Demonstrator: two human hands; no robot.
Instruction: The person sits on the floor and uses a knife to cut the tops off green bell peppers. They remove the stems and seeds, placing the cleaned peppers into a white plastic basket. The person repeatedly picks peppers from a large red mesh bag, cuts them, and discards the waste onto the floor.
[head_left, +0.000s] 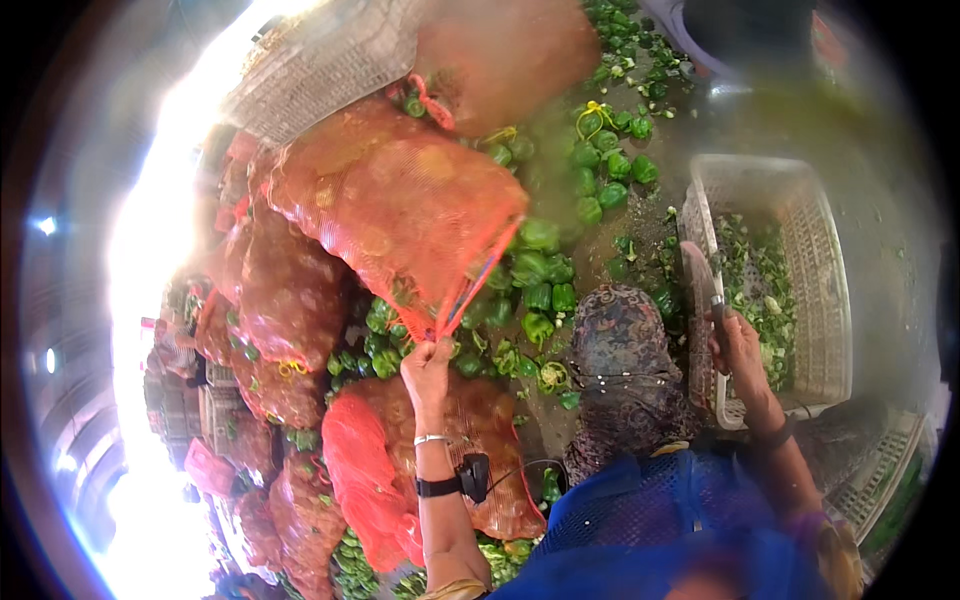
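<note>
My left hand (426, 375) pinches the gathered corner of a red-orange mesh sack (397, 195). The sack is bulging, and its netting is drawn taut to a point at my fingers. My right hand (739, 349) holds a knife (718, 319) by its dark handle, the blade pointing away from me. Knife and hand are beside the near-side rim of a pale plastic crate (832, 247). Inside the crate lie green pepper trimmings (776, 322). Loose green bell peppers (544, 274) lie on the floor between the sack and the crate.
Another full mesh sack (465, 450) lies under my left forearm, with crumpled red netting (364, 480) on it. More filled sacks (277, 292) are piled at left. A pale crate (322, 67) sits at the top left. My patterned trouser leg (622, 360) is between my arms.
</note>
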